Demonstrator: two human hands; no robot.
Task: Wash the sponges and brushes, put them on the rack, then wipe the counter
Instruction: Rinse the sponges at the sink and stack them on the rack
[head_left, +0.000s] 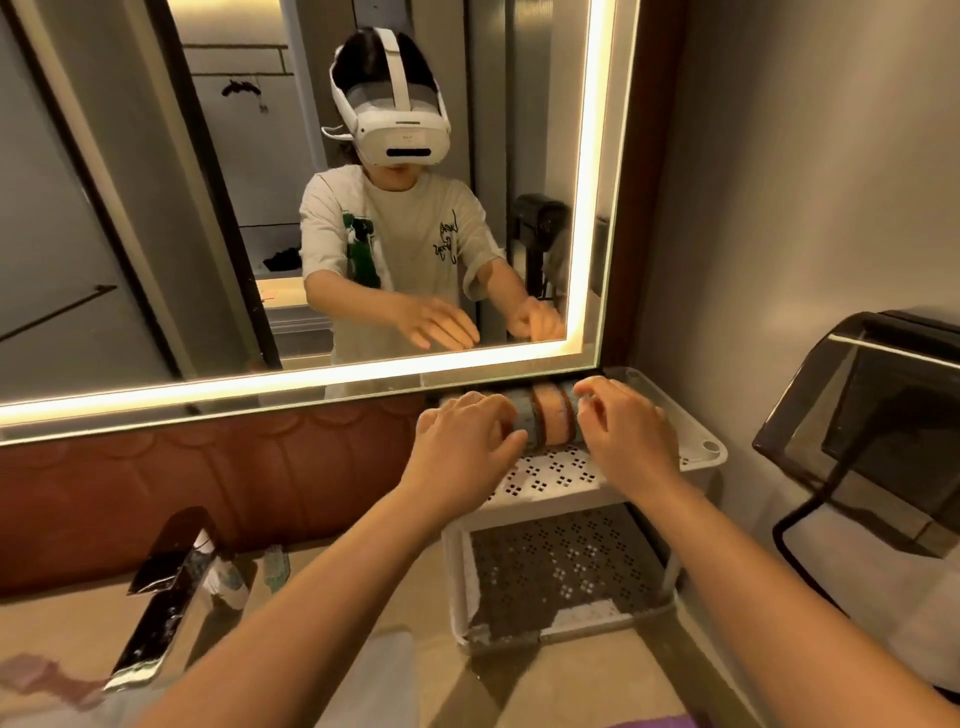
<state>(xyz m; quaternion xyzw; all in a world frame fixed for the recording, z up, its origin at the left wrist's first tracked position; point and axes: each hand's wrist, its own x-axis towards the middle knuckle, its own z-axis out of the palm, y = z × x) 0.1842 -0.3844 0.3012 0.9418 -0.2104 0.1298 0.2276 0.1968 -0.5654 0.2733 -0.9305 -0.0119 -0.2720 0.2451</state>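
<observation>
Head view, down past both forearms to a white two-tier rack (550, 475) on the right of the table (597, 686), hard against the wall under the mirror (156, 234). Row of sponges (550, 421) on the top shelf, at its far edge: several stood on edge and packed face to face into a short roll, long axis left to right, parallel to the mirror's lower rim. Blue-grey pieces toward the ends, one pale orange in the middle, dark scouring layers between; wet or dry not to be told.

Left grip (462, 436) at the row's left end, fingers curled round it. Right grip (623, 431) at the right end, fingers bent and half closed, tips on or just off the last sponge; cannot tell whether holding. Row straight between the two grips, neither nearer than the other, both reaching in from the near side.

Judged step: squaring the row on the rack, with the sponges' washing seemingly done. Any squeeze best made along the axis, inward from both ends; a sideways push likely to topple the soft pieces toward the near, bare part of the shelf. Faucet (161, 587) near left, well apart.
</observation>
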